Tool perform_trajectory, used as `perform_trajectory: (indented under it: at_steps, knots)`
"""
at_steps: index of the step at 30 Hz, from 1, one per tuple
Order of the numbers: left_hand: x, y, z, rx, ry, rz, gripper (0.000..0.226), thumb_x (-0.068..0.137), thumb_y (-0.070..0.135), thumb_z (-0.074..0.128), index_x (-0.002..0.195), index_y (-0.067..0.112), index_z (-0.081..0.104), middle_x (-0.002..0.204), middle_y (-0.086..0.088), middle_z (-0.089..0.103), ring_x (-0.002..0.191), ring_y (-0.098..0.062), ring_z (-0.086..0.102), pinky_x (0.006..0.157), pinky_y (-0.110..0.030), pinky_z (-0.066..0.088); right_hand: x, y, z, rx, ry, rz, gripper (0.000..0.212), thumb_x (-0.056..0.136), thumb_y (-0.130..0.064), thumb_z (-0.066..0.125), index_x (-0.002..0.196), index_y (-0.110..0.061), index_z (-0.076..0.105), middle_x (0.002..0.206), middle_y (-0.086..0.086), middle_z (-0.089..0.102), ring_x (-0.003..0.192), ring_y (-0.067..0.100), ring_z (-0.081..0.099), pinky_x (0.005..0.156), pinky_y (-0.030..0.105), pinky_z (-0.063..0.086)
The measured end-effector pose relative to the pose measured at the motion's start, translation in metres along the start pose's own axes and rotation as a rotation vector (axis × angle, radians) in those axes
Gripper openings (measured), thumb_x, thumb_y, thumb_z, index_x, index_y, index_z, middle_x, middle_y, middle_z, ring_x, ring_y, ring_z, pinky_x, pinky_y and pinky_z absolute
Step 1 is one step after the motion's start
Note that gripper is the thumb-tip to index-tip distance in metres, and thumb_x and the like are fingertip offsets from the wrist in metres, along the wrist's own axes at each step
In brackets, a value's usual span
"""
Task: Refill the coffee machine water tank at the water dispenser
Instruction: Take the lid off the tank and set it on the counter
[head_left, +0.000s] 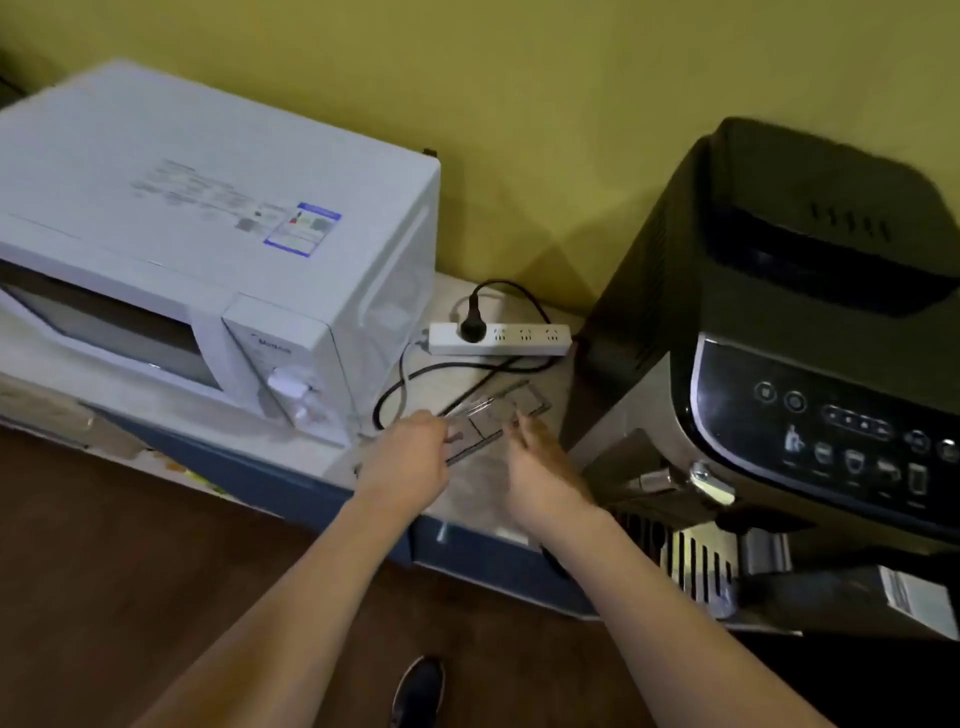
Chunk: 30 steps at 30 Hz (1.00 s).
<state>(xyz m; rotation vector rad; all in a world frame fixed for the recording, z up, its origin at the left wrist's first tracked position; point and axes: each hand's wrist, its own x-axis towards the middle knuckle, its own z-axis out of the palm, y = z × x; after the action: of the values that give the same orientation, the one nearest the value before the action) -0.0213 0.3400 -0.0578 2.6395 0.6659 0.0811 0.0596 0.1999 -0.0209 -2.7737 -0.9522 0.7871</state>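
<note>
Your left hand is pinching the clear tank lid at its left edge; your right hand is lying open, fingers touching the lid's right side, beside the coffee machine.

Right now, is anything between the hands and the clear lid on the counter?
Nothing visible. The left hand already touches the clear lid, the right hand is at its near edge, and the black cord lies behind it.

Your microwave sits at the worktop's left end, the coffee machine at its right. Between them, the power strip lies by the back edge, the clear lid nearer the front edge, under your hands.
</note>
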Motion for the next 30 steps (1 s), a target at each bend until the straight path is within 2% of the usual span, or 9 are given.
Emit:
perform_trajectory:
  at_steps: [5,10,12,15,18,21,23,26,30]
  knots:
    - [0.021,-0.008,0.037,0.2,-0.073,0.056,0.016,0.089,0.015,0.056,0.097,0.008,0.069,0.1,-0.01,0.058,0.093,-0.032,0.059,0.07,-0.04,0.049,0.025,0.024,0.043,0.102,-0.081,0.022,0.07,0.099,-0.005,0.046,0.158,-0.02,0.012,0.168,0.001,-0.002,0.154,0.025,0.003,0.125,0.045,0.014]
    - [-0.008,0.017,0.016,-0.032,0.092,-0.068,0.019,0.093,0.018,0.055,0.104,0.008,0.067,0.107,-0.012,0.055,0.094,-0.03,0.057,0.075,-0.044,0.051,-0.034,0.038,0.035,0.214,-0.071,-0.095,0.066,0.098,-0.006,0.05,0.156,-0.022,0.022,0.167,-0.002,0.012,0.152,0.019,0.018,0.121,0.031,0.019]
    - [-0.031,0.051,0.003,-0.097,-0.012,-0.075,0.014,0.095,0.02,0.05,0.096,0.013,0.062,0.098,-0.009,0.056,0.088,-0.028,0.061,0.075,-0.044,0.053,-0.074,0.054,0.027,0.19,-0.069,-0.141,0.059,0.101,-0.012,0.046,0.156,-0.021,0.027,0.166,-0.002,0.019,0.151,0.016,0.021,0.119,0.026,0.018]
    - [-0.071,0.116,0.001,-0.087,-0.304,0.054,0.02,0.098,0.027,0.049,0.079,0.022,0.053,0.074,-0.001,0.058,0.072,-0.019,0.061,0.067,-0.038,0.053,-0.125,0.101,0.018,0.112,-0.02,-0.122,0.052,0.1,-0.013,0.045,0.151,-0.022,0.037,0.161,-0.001,0.033,0.146,0.019,0.034,0.118,0.035,0.031]
    - [-0.101,0.187,0.0,-0.08,-0.385,0.228,0.009,0.096,0.033,0.053,0.092,0.026,0.057,0.08,0.006,0.061,0.071,-0.007,0.06,0.067,-0.03,0.054,-0.177,0.163,0.001,-0.028,0.052,-0.076,0.05,0.095,-0.01,0.047,0.144,-0.019,0.047,0.15,0.006,0.05,0.133,0.025,0.05,0.108,0.042,0.045]
    - [-0.117,0.261,-0.003,-0.018,-0.459,0.39,0.015,0.096,0.039,0.052,0.1,0.026,0.055,0.086,0.01,0.06,0.076,-0.007,0.059,0.067,-0.027,0.052,-0.224,0.225,-0.014,-0.163,0.062,-0.031,0.043,0.092,-0.013,0.044,0.132,-0.02,0.059,0.129,0.006,0.065,0.113,0.026,0.063,0.092,0.044,0.055]
    - [-0.124,0.304,-0.001,-0.037,-0.448,0.461,0.022,0.094,0.044,0.052,0.107,0.026,0.055,0.095,0.007,0.059,0.084,-0.01,0.061,0.072,-0.03,0.054,-0.248,0.263,-0.029,-0.234,0.05,-0.007,0.04,0.09,-0.02,0.038,0.121,-0.022,0.064,0.119,0.004,0.069,0.106,0.025,0.066,0.087,0.044,0.056]
    - [-0.123,0.355,0.008,-0.058,-0.319,0.484,0.051,0.091,0.049,0.054,0.132,0.022,0.043,0.125,-0.001,0.049,0.107,-0.02,0.059,0.086,-0.034,0.052,-0.263,0.316,-0.062,-0.299,0.139,0.031,0.041,0.091,-0.019,0.042,0.126,-0.019,0.064,0.12,0.005,0.068,0.11,0.026,0.065,0.091,0.043,0.055]
    - [-0.109,0.401,0.029,-0.012,-0.127,0.39,0.069,0.09,0.053,0.055,0.142,0.013,0.033,0.133,-0.007,0.04,0.113,-0.023,0.054,0.084,-0.031,0.051,-0.247,0.363,-0.103,-0.33,0.3,0.038,0.059,0.093,-0.01,0.052,0.15,-0.017,0.037,0.147,0.009,0.05,0.134,0.028,0.049,0.109,0.04,0.044]
